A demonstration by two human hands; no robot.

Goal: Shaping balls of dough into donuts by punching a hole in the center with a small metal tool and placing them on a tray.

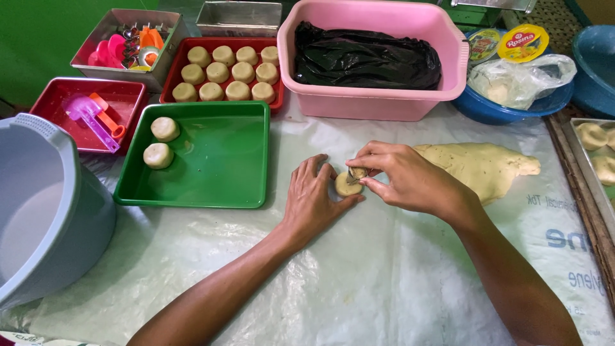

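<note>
A small round piece of pale dough (344, 186) lies on the plastic-covered table (384, 275). My left hand (312, 198) rests flat beside it, fingers curled against its left side. My right hand (400, 176) pinches a small metal tool (357, 173) and presses it onto the top of the dough piece. A large slab of dough (483, 168) lies just behind my right wrist. A green tray (218, 160) to the left holds two shaped dough rounds (161, 141).
A red tray (221, 74) with several dough rounds stands behind the green one. A pink tub (371, 96) holds a black bag. A grey bucket (45, 205) is at the left, a red tray with plastic scoops (64, 106), blue bowls (512, 106) and a metal tray (592, 160) at the right.
</note>
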